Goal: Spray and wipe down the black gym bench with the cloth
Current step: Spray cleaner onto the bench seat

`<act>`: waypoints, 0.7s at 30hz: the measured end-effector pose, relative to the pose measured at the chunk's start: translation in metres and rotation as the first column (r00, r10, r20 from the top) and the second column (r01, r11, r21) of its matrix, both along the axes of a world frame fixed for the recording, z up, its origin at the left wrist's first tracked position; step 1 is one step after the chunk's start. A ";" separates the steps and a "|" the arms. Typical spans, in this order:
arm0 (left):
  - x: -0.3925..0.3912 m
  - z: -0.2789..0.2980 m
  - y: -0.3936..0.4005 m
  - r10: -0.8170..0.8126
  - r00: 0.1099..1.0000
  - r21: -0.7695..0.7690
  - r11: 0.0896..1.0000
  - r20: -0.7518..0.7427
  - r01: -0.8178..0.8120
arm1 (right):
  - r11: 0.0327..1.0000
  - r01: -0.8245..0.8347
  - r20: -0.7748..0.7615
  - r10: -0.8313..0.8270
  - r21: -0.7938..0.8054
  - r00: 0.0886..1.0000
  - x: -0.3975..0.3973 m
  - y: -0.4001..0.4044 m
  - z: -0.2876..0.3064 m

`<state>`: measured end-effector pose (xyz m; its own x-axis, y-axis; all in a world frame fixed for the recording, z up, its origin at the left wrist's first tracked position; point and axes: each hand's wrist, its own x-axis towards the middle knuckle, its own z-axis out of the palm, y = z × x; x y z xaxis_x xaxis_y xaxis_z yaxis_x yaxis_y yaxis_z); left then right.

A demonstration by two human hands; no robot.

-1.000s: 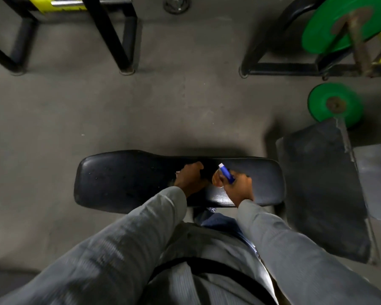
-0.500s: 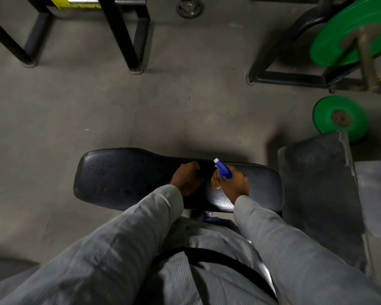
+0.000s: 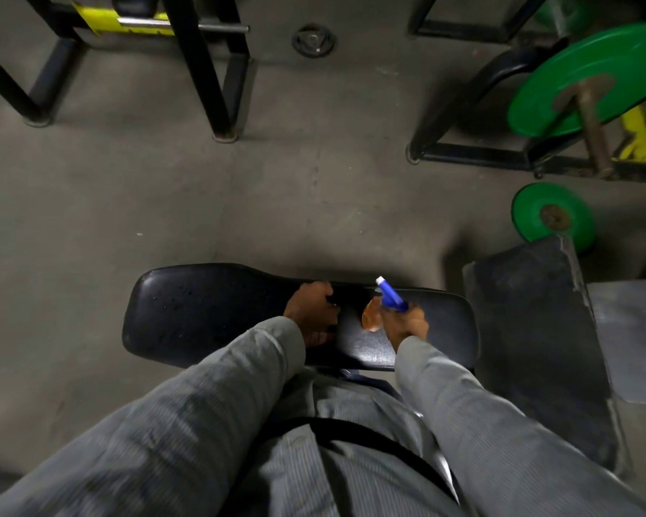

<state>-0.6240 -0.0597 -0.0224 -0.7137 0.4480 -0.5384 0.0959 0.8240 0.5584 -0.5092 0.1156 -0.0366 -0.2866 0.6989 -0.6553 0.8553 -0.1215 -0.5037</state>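
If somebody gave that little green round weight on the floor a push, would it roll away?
Probably not. The small green plate seems to lie flat on the floor, hub facing up, so a push would more likely slide it than roll it. It looks thick and solid, so probably heavy for its size, and it sits close against the dark mat, which might block it.

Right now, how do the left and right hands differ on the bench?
The left hand rests on the black bench, fingers curled over its far edge; the right hand is raised, gripping a spray bottle. The left hand is nearer the bench's middle, the right toward its right end. Both are over the pad.
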 end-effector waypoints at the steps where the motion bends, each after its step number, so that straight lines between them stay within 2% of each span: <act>1: -0.002 -0.001 -0.005 0.009 1.000 0.011 1.000 0.007 -0.009 | 1.000 0.006 0.003 -0.006 0.012 1.000 -0.003 -0.002 0.004; 9: -0.010 0.001 -0.023 -0.003 1.000 0.071 0.997 -0.018 0.004 | 0.995 0.031 0.014 -0.032 0.095 0.999 -0.005 -0.017 0.009; 12: -0.008 0.006 -0.021 -0.010 1.000 0.092 0.996 -0.025 0.012 | 0.993 0.079 -0.026 -0.077 0.089 0.997 -0.001 -0.021 0.009; 15: -0.004 0.008 -0.015 -0.049 0.998 0.088 0.995 -0.034 0.052 | 0.989 0.142 -0.109 -0.135 0.052 0.985 0.004 -0.020 0.004; 18: -0.003 0.011 -0.007 -0.093 0.995 0.070 0.993 -0.028 0.094 | 0.996 0.087 -0.126 -0.086 0.007 0.988 0.011 -0.012 -0.003; 21: -0.001 0.015 0.001 -0.121 0.992 0.058 0.991 -0.019 0.122 | 0.978 0.175 -0.205 -0.196 -0.115 0.959 0.019 -0.001 -0.028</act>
